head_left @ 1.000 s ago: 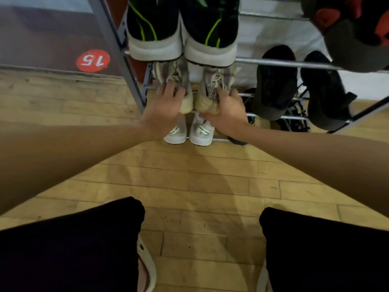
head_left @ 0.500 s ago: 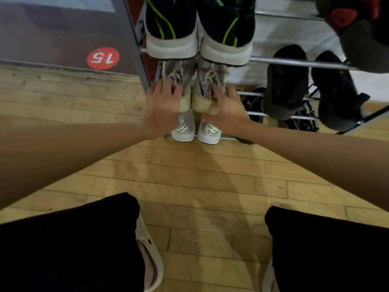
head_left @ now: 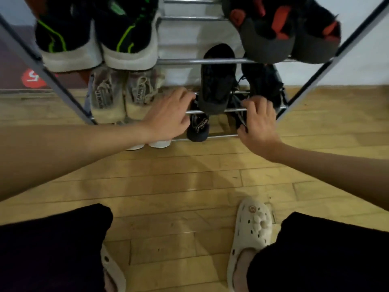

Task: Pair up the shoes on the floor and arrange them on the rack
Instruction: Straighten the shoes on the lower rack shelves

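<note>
Shoes sat in pairs on the metal rack (head_left: 179, 61), which stood on a wooden floor (head_left: 168, 175) against a pale wall. On the upper rail, a black pair with green stripes and white soles (head_left: 96, 39) stood at the left and a dark pair with red patches (head_left: 282, 32) at the right. One tier down, a beige laced pair (head_left: 124, 95) sat side by side at the left, and a black pair (head_left: 237, 81) at the right, toes tipped down over the rail. On the lowest tier a small dark shoe (head_left: 199, 128) poked out past the front rail, and the white toes of another pair (head_left: 149, 144) showed under the left forearm. The left hand (head_left: 170, 114) was spread open, fingers loose, just beside the left black shoe and gripping nothing. The right hand (head_left: 259, 121) rested by the middle rail in front of the right black shoe with fingers curled; whether it gripped the rail or the laces could not be told. Nearer the camera, the person's dark-clad knees framed the floor, with a cream clog (head_left: 250, 234) on the right foot and the edge of a second clog (head_left: 113, 270) by the left knee.
</note>
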`<state>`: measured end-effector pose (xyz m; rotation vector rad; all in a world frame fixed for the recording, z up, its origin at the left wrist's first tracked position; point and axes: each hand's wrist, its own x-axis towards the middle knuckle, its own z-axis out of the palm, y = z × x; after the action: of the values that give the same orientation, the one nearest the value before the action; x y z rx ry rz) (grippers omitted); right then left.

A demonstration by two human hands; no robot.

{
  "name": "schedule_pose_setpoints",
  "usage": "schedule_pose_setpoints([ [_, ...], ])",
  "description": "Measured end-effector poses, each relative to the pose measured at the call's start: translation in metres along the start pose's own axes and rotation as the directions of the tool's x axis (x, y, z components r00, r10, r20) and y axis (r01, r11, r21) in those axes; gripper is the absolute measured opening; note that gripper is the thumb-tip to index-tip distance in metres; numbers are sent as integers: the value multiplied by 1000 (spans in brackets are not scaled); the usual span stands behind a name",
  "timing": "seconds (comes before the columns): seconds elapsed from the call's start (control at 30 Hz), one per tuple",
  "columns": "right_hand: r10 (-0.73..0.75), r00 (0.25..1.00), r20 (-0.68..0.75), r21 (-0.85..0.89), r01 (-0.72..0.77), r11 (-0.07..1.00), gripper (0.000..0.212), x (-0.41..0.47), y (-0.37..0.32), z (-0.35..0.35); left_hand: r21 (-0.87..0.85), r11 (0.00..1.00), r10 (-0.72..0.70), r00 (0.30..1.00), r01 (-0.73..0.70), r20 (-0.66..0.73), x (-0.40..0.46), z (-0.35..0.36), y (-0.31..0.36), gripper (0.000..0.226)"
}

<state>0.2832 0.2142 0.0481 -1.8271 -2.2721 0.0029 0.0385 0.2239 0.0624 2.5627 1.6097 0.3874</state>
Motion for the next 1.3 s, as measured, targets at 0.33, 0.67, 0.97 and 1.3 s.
schedule_pose_setpoints([
  [0.33, 134, 979, 156, 114, -153, 982, 60, 27, 78, -4, -247, 900, -334, 933, 358, 136, 79, 47, 44, 69],
  [0.67, 121, 992, 25, 71, -123, 990, 41, 36, 108, 0, -271, 909, -354, 930, 316, -102, 103, 79, 110, 38],
  [0.97, -118, 977, -177, -161, 90, 983, 38, 16, 89, 8, -171, 947, -288, 954, 271, -83, 88, 74, 112, 53],
  [1.3, 23, 933, 359, -31, -13, 999, 53, -11, 84, 90, -85, 966, -241, 970, 244, 45, 10, 146, 68, 42],
])
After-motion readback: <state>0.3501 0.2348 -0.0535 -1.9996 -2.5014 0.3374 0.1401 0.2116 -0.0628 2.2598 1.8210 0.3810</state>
